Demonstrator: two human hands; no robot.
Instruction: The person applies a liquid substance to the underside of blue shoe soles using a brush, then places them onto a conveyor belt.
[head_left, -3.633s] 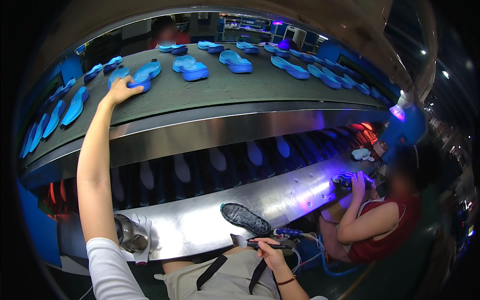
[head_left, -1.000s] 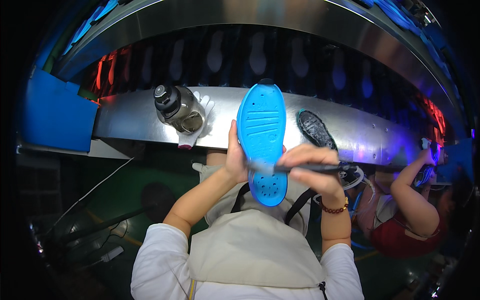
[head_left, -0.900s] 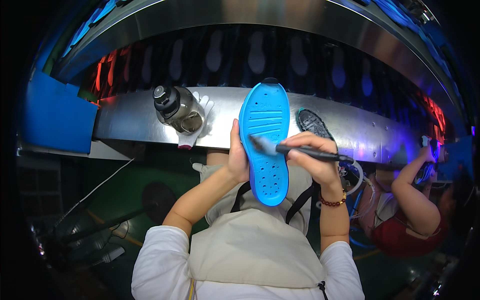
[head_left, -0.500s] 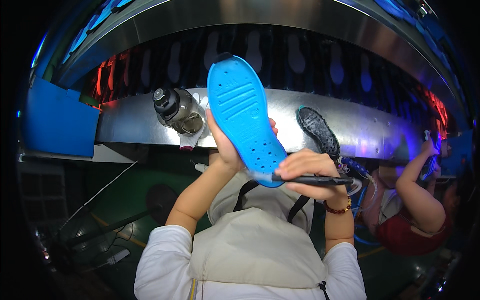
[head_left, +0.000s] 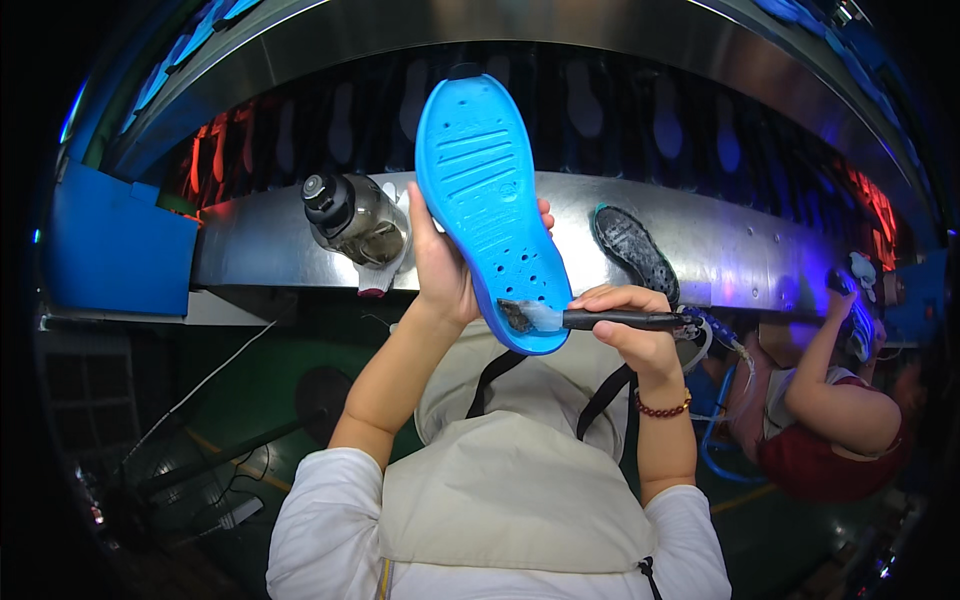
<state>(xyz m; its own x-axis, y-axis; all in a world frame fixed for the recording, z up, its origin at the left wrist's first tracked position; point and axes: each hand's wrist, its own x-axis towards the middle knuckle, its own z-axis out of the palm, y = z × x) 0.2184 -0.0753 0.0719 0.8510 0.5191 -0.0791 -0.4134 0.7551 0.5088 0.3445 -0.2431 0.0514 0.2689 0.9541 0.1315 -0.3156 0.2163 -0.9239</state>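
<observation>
A bright blue shoe sole (head_left: 482, 190), with ridges in its middle and small holes near its lower end, is held up in front of me. My left hand (head_left: 445, 265) grips it, thumb along the left side and fingertips showing at the right edge. Between the fingers of my right hand (head_left: 638, 325) is a brush (head_left: 590, 319) with a black handle. Its dark bristles touch the inner surface of the sole at the lower end, just below the holes. The upper part of the sole looks glossy.
A dark sole (head_left: 636, 250) lies on the metal ledge (head_left: 720, 245) to the right. A grey bottle (head_left: 357, 220) stands at the left on a white glove. Behind runs a dark conveyor (head_left: 620, 110) carrying insole shapes. At far right, a co-worker's arm (head_left: 835, 390) reaches toward blue pieces.
The blue sole has risen slightly and tilted more upright. The brush has moved from the sole's lower edge onto its inner surface. The co-worker's hand at right has shifted.
</observation>
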